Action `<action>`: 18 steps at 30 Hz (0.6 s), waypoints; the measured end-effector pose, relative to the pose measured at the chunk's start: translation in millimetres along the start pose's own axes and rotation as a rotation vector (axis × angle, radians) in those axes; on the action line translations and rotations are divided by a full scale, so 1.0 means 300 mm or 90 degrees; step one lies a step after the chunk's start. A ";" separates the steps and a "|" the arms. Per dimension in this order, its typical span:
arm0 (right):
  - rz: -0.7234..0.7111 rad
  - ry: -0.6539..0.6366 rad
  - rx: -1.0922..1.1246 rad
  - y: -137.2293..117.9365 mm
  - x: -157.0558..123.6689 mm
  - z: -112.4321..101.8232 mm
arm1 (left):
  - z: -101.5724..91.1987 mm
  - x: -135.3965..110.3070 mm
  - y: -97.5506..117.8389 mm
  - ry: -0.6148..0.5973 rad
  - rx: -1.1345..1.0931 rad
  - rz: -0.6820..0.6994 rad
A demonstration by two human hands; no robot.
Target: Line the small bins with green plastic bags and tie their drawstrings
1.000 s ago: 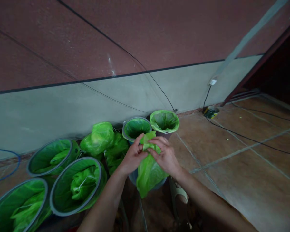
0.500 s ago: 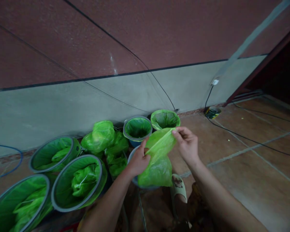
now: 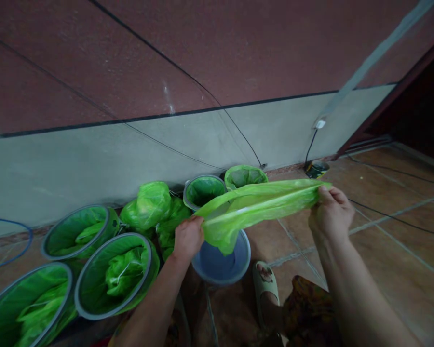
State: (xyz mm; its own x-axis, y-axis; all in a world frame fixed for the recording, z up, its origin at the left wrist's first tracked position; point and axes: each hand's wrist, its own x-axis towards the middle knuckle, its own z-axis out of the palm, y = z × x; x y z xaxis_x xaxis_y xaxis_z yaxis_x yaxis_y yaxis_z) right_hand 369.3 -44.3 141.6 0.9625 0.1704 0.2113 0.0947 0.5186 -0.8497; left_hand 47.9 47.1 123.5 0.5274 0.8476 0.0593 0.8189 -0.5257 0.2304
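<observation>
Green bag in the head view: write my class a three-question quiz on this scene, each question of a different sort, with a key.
1. True or false: the green bag is stretched out between the left hand and the right hand.
2. The blue bucket below the bag is: A) lined with green plastic, B) unlined, C) lying on its side.
3. Short answer: what is worn on the foot beside the blue bucket?
Key: 1 true. 2 B. 3 a pale slipper.
</observation>
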 end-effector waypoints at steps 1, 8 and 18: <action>-0.002 0.025 0.005 -0.002 0.011 -0.004 | -0.001 0.003 -0.014 0.022 0.019 0.002; 0.077 0.113 0.011 -0.012 0.053 -0.033 | -0.019 0.004 -0.077 0.256 -0.142 0.132; 0.131 0.109 0.001 0.043 0.063 -0.059 | -0.109 -0.015 -0.088 0.545 -0.237 0.013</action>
State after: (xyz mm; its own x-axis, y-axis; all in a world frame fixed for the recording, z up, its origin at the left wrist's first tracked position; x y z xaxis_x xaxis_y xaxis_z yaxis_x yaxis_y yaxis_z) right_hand 393.3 -49.3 125.9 0.9905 0.1278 -0.0510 -0.1077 0.4891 -0.8656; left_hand 16.6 59.6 148.8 0.0728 0.6815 0.7282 0.6073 -0.6094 0.5097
